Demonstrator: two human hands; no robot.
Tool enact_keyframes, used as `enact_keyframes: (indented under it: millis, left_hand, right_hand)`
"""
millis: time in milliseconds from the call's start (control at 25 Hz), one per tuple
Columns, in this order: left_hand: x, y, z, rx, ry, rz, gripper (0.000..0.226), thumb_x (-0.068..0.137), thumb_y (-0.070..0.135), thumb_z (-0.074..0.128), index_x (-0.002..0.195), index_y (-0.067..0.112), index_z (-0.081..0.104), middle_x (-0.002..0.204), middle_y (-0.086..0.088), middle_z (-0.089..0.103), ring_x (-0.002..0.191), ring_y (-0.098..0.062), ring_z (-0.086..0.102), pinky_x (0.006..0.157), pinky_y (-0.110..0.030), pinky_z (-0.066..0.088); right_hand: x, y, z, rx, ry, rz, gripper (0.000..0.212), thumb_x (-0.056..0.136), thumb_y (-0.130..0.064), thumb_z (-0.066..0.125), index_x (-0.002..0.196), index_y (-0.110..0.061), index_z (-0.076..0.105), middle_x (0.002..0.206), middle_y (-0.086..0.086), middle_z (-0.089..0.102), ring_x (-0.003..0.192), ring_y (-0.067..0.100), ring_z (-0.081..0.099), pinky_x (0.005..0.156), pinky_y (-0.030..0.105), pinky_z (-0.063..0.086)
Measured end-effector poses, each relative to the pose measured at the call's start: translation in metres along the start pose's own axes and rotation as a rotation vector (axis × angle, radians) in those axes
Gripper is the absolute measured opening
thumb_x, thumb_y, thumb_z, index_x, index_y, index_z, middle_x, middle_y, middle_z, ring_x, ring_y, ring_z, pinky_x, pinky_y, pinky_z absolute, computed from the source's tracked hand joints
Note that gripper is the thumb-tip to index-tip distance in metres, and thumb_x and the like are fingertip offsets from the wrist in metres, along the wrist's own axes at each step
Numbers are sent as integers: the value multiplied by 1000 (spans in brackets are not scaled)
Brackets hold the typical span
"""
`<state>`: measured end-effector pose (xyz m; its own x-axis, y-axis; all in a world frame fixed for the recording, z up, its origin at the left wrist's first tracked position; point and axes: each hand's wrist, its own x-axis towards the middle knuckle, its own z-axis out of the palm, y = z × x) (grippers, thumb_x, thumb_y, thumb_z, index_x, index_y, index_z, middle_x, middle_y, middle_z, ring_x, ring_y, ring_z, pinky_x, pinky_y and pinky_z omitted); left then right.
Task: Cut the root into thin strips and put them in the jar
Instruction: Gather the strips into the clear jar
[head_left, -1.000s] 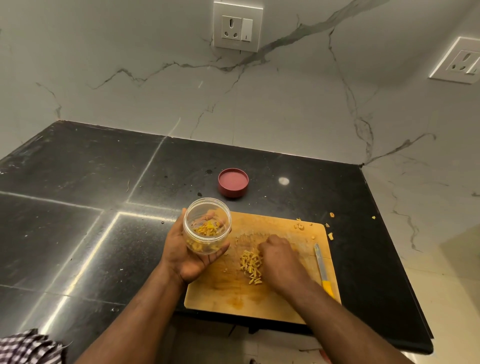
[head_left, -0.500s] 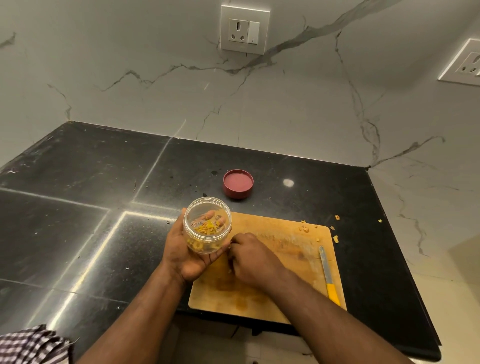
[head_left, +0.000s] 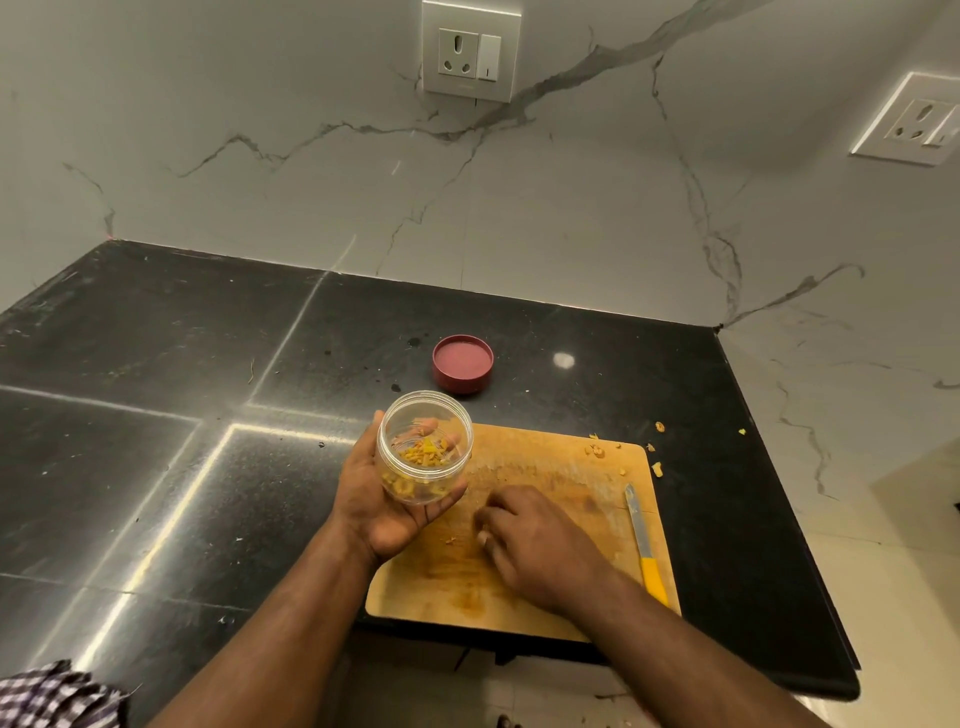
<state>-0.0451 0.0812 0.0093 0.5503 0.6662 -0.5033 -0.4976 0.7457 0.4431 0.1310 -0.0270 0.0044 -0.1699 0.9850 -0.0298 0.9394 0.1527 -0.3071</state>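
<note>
Black stone worktop (head_left: 156, 415), polished, w/ pale joint lines crossing it and bright glare streaks on the left half; it sits in a corner, marble walls along its back and right edges. Directly on it: a wooden cutting board (head_left: 545, 457) at the front edge, toward the right — its near side slightly overhangs the edge. Behind the board, approx. mid-worktop, a red lid (head_left: 462, 364) lies upside down, apart from the board. A few yellow scraps (head_left: 657, 467) are scattered on the stone just off the board's back right corner, some closer to the right edge.
</note>
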Motion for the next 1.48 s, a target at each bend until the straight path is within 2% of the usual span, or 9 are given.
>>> enact_keyframes:
  millis: [120, 320, 440, 720, 920, 1040, 1160, 1240, 1480]
  left_hand:
    - [2, -2, 1, 12, 0, -9, 68, 96, 67, 42, 139, 17, 58, 133, -17, 65, 128, -37, 57, 78, -48, 59]
    - [4, -7, 6, 32, -5, -32, 68, 96, 66, 41, 138, 16, 58, 132, -16, 66, 128, -37, 57, 80, -47, 59]
    - [4, -8, 8, 46, -4, -32, 67, 96, 66, 42, 137, 15, 59, 131, -16, 66, 127, -37, 59, 83, -47, 59]
    - [3, -12, 12, 59, -13, -40, 68, 95, 66, 42, 137, 16, 59, 130, -16, 66, 127, -37, 59, 84, -48, 59]
    - [3, -15, 13, 53, -27, -54, 69, 93, 67, 43, 136, 16, 60, 131, -17, 66, 126, -38, 59, 82, -48, 59]
    - [2, -16, 12, 48, -28, -54, 69, 94, 67, 44, 137, 15, 60, 132, -18, 65, 127, -38, 58, 81, -48, 60]
    - [2, -17, 12, 52, -25, -59, 68, 94, 67, 43, 137, 16, 60, 131, -18, 65, 125, -38, 60, 81, -48, 60]
    - [2, -18, 13, 57, -22, -63, 69, 94, 67, 43, 137, 16, 60, 131, -18, 66, 123, -38, 61, 81, -48, 60]
    - [5, -22, 15, 63, -28, -76, 69, 93, 67, 45, 137, 16, 60, 132, -18, 65, 126, -38, 59, 92, -52, 55]
  right_hand:
    - [-12, 4, 3, -34, 59, -30, 34, 98, -36, 45, 122, -21, 64, 122, -2, 58, 112, 15, 49, 92, 32, 48]
    - [-16, 5, 4, -69, -3, -160, 33, 95, -41, 47, 124, -29, 60, 131, -4, 55, 120, 13, 46, 102, 32, 40]
    - [-19, 15, 4, -64, 54, -73, 27, 95, -32, 50, 112, -22, 68, 113, -2, 62, 104, 15, 52, 88, 35, 51]
    - [-22, 9, 8, -13, 86, 124, 45, 99, -48, 41, 137, -26, 51, 139, -4, 48, 127, 14, 42, 106, 30, 37]
    - [-26, 8, 22, -68, 149, 68, 30, 97, -33, 45, 105, -20, 70, 102, -2, 62, 94, 14, 52, 74, 34, 54]
    - [-34, 13, 8, -52, 129, 109, 36, 98, -40, 44, 123, -23, 63, 122, -3, 58, 111, 16, 51, 90, 32, 50]
    - [-40, 12, -3, -120, -68, 184, 59, 96, -58, 40, 147, -29, 37, 148, -3, 38, 134, 20, 34, 109, 38, 35]
    - [-42, 7, -4, -170, -145, 168, 55, 99, -52, 41, 149, -31, 32, 153, -1, 31, 137, 23, 28, 111, 39, 33]
    - [-42, 3, -4, -133, -54, 84, 37, 100, -13, 42, 134, -24, 53, 131, 0, 48, 115, 19, 40, 95, 32, 44]
